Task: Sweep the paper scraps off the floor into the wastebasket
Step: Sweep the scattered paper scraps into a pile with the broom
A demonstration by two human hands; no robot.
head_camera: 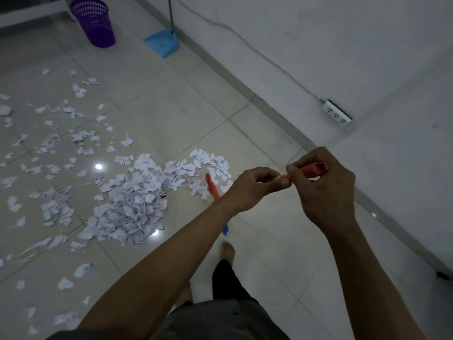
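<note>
We record the following:

- Floor (171,114): large pale glossy tiles with thin grout lines; two bright light reflections (98,166) on the surface.
- Wall (318,45): plain white, meeting a second wall at a corner on the right.
- Baseboard (235,78): grey strip along the foot of the wall.
- Power strip (336,115): white, three sockets visible, set against the wall above the baseboard.
- Cable (269,59): thin, running from the power strip up and left along the wall.
- Small black object (442,275): at the right edge, low by the wall; we cannot identify it.
- White ledge (29,13): top left corner.
- Bare foot (228,250) and grey shorts (220,317): bottom centre.
</note>
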